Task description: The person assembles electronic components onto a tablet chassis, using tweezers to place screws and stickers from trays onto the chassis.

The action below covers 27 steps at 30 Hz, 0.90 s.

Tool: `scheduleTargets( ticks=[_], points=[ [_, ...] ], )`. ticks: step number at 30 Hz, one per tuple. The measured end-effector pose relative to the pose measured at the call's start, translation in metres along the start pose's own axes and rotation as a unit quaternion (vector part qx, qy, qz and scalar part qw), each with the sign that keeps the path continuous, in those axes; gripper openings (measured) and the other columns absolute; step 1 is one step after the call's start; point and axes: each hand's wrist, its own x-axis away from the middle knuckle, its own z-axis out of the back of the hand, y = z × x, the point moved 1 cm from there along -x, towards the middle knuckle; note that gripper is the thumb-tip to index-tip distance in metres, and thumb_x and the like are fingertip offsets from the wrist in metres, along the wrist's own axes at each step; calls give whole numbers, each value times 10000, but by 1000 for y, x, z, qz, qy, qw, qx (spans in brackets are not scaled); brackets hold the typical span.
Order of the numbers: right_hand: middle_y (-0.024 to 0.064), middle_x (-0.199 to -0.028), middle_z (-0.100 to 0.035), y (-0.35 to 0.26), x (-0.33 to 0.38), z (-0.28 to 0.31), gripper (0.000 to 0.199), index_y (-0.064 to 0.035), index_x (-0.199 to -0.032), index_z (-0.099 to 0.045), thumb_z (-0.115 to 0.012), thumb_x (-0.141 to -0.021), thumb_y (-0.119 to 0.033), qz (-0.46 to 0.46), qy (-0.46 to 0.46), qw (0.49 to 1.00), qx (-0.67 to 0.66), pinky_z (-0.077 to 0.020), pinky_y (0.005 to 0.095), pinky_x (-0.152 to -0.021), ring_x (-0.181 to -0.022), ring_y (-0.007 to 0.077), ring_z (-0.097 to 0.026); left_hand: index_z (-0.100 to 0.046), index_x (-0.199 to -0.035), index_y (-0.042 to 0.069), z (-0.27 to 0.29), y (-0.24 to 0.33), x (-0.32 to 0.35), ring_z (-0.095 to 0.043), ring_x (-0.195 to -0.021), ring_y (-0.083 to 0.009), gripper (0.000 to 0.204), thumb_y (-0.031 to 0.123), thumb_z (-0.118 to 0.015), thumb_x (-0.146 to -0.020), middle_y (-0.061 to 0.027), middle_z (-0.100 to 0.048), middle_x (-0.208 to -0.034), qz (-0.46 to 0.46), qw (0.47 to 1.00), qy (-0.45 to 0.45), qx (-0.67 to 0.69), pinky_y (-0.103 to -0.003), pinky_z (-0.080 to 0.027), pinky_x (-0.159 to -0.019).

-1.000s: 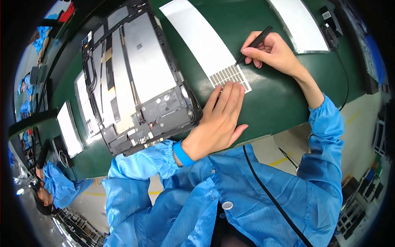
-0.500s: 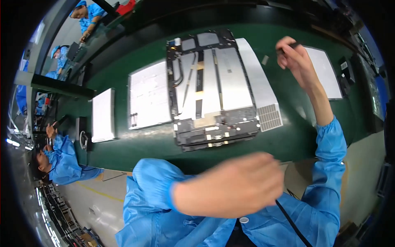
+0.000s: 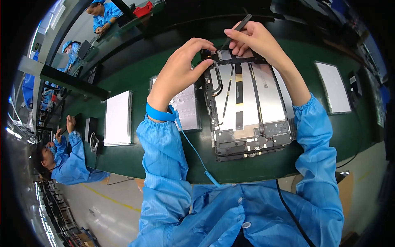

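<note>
An opened tablet (image 3: 263, 99) lies on the green bench before me, its silver battery packs, flat cables and dark circuit parts exposed. Over its far edge, my right hand (image 3: 251, 39) pinches dark tweezers (image 3: 242, 26) pointing down and left toward the far left corner. Curled round that same corner is my left hand (image 3: 181, 68), thumb and fingers apart, fingertips touching or close to it. Whether they hold anything small there I cannot tell. A blue wrist strap (image 3: 160, 114) with a coiled cord is on my left wrist.
A pale panel (image 3: 187, 109) lies just left of the tablet. Farther left are a white-topped stack (image 3: 118, 119) and a dark box (image 3: 90, 129). A white panel (image 3: 334, 88) and a dark block (image 3: 354, 82) lie right. Co-workers in blue sit at left and far left.
My right hand has come in from the right to the tablet's far edge. My left hand has swung from in front of my body to the far left corner. The view has shifted.
</note>
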Motion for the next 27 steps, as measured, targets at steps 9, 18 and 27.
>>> scheduleTargets(
  ticks=[9, 18, 27],
  points=[
    [96, -785, -708, 0, 1, -2, 438, -2, -988, -670, -693, -913, -433, -48, 3, 999, 15, -589, 250, -604, -691, 145, -716, -656, -1122, 41, 0, -6, 1, -617, -1140, -290, 255, 124, -700, -885, -111, -636, -1216, -6, 1000, -5, 4, -387, -476, -1011],
    [87, -770, -707, -4, 1, -3, 392, 5, -980, -671, -713, -906, -378, -39, -1, 999, 20, -585, 241, -608, -675, 138, -709, -730, -1099, 139, -1, 3, 4, -625, -1111, -284, 186, 165, -638, -939, -68, -591, -1294, 31, 998, -50, -38, -369, -508, -938],
    [117, -833, -714, 6, 0, 0, 263, -9, -1026, -667, -690, -939, -256, 109, 93, 990, -18, -579, 263, -650, -715, 158, -704, -748, -1071, 131, 4, 21, -2, -634, -1069, -268, 191, 165, -597, -958, -49, -615, -1226, 6, 994, -53, -92, -363, -520, -883]
  ],
)
